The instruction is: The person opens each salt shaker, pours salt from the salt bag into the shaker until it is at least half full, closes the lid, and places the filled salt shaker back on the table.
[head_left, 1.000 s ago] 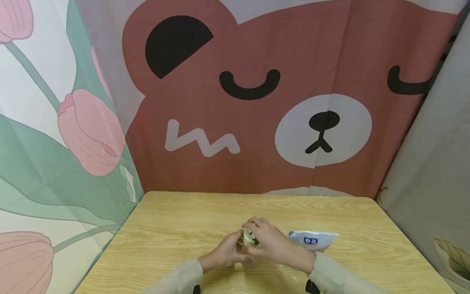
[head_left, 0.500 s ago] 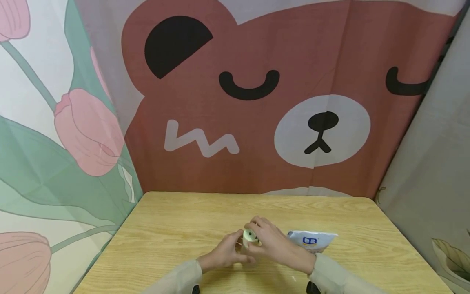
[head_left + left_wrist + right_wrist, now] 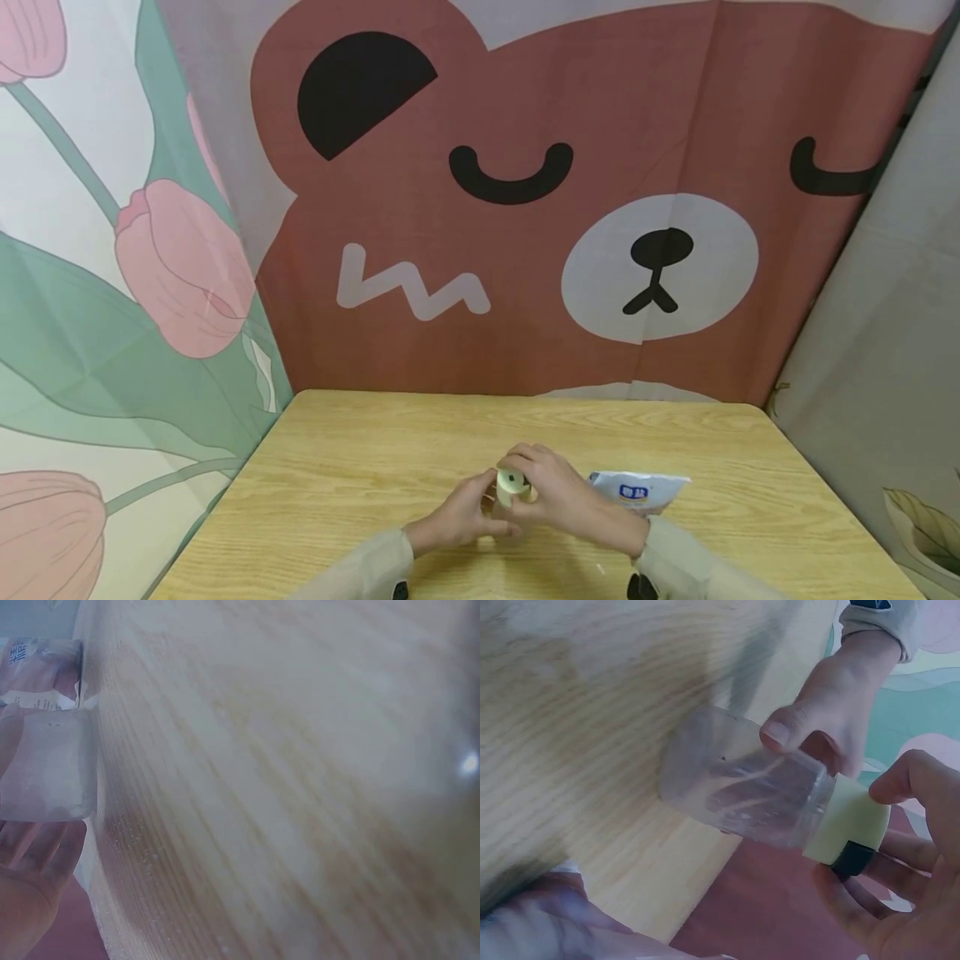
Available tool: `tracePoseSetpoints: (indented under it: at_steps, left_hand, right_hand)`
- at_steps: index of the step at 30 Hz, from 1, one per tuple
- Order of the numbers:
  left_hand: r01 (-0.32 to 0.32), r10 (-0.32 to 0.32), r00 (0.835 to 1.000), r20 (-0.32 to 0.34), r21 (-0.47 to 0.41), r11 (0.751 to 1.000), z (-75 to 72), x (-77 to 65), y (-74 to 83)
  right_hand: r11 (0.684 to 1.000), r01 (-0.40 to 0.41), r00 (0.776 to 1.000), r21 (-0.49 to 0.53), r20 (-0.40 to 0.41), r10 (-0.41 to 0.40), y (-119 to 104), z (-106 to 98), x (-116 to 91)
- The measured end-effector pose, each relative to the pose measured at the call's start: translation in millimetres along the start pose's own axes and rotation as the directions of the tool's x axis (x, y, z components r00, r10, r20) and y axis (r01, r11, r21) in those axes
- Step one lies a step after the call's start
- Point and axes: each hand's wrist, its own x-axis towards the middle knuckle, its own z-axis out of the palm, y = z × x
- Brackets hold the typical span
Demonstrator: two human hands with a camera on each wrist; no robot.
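Observation:
A clear seasoning jar (image 3: 742,784) with a pale yellow-green lid (image 3: 847,821) stands upright on the table, between both hands. The left hand (image 3: 457,510) holds the clear body from the side, its thumb on the near face and its fingers behind. From above, the right hand (image 3: 558,492) grips the lid, thumb on one side and fingers on the other. A dark green tab (image 3: 853,859) shows on the lid's side in the right wrist view. In the left wrist view the jar's lower body appears at the left edge, and its lid is out of frame.
A white plastic bag (image 3: 637,492) with a blue label lies just right of the right hand, close to the forearm. The wood-grain table (image 3: 360,442) ends at a bear-print curtain (image 3: 450,358) at the back, with tulip-print cloth on the left.
The lid has turned a little under the right hand's fingers; its dark tab has gone from sight in the head view and more of its pale side shows. The left hand stays in place.

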Motion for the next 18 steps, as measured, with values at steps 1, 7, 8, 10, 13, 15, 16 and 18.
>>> tracePoseSetpoints:
  at_steps: [1,7,8,10,13,15,16,18]
  left_hand:
    - [0.000,0.000,1.000,0.000,-0.002,1.000,0.0,0.0,-0.3]
    - [0.028,-0.028,1.000,-0.010,0.009,1.000,-0.4,0.4,1.2]
    - [0.037,-0.037,0.999,-0.014,0.012,0.999,-0.5,0.4,2.0]
    - [0.052,-0.051,0.999,-0.017,0.006,0.999,-0.9,0.3,3.4]
    - [0.060,-0.060,0.998,-0.020,-0.010,0.998,-1.2,-0.3,4.4]
    - [0.057,-0.058,0.998,-0.018,-0.016,0.998,-1.1,-0.4,3.9]
    - [0.053,-0.054,0.998,-0.016,-0.015,0.998,-1.0,-0.4,3.6]
    - [0.037,-0.038,0.999,-0.013,-0.011,0.999,-0.9,-0.2,2.7]
  right_hand:
    - [1.000,0.009,1.000,0.000,-0.004,-0.009,0,-1,0]
    - [0.999,0.036,0.999,-0.001,-0.041,-0.036,2,-8,3]
    - [0.999,0.036,0.998,0.000,-0.047,-0.036,2,-9,3]
    - [0.999,0.035,0.998,0.000,-0.048,-0.035,3,-11,2]
    - [0.999,0.039,0.997,-0.014,-0.059,-0.040,5,-11,-1]
    - [0.999,0.042,0.997,-0.029,-0.067,-0.044,6,-10,-2]
    - [0.998,0.047,0.996,-0.039,-0.075,-0.050,7,-10,-4]
    - [0.998,0.050,0.995,-0.048,-0.089,-0.054,7,-11,-5]
